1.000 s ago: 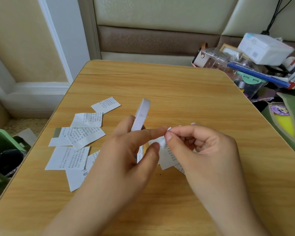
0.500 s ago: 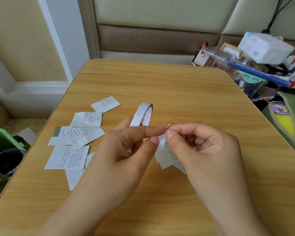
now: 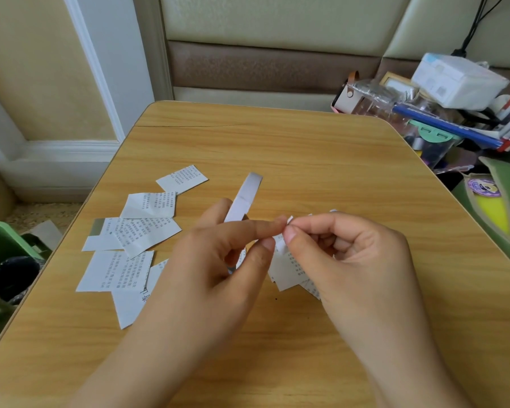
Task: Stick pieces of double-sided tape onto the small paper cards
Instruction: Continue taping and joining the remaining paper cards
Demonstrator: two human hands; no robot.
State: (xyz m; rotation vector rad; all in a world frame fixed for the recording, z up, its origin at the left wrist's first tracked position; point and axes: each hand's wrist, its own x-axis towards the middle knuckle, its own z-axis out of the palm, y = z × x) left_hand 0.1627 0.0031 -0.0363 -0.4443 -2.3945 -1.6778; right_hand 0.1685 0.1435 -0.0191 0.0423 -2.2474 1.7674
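Green bin point(image 3: 0, 248): far left edge of frame, beside the worktop, dark contents inside.
Worktop point(image 3: 306, 148): light wood grain, fills centre and bottom of frame.
Loose cards point(image 3: 147, 231): printed white paper cards scattered left of centre on the worktop, several overlapping; topmost one point(image 3: 182, 179) lies apart toward upper centre-left.
Left hand point(image 3: 215, 266): centre of frame, index finger and thumb pinching a small tape piece point(image 3: 289, 220) at the fingertips; other fingers curled round the tape roll.
Tape roll point(image 3: 243, 198): white ring seen edge-on, sticking up and away from behind the left fingers, raised off the worktop.
Held cards point(image 3: 286, 269): small stack of printed cards just right of centre, held in the right hand, lower corners hanging below the fingers.
Right hand point(image 3: 354, 254): right of centre, thumb and index fingertips meeting the left hand's fingertips at the tape piece, remaining fingers curled under around the cards.
Contact: both hands' fingertips touching at the tape piece, above the top edge of the held cards; cannot tell if the tape is stuck down.
Clutter point(image 3: 442, 107): upper right of frame, off the worktop edge, white box, clear plastic case, blue strip, books.
Green pouch point(image 3: 495, 207): right edge, round purple sticker on it.
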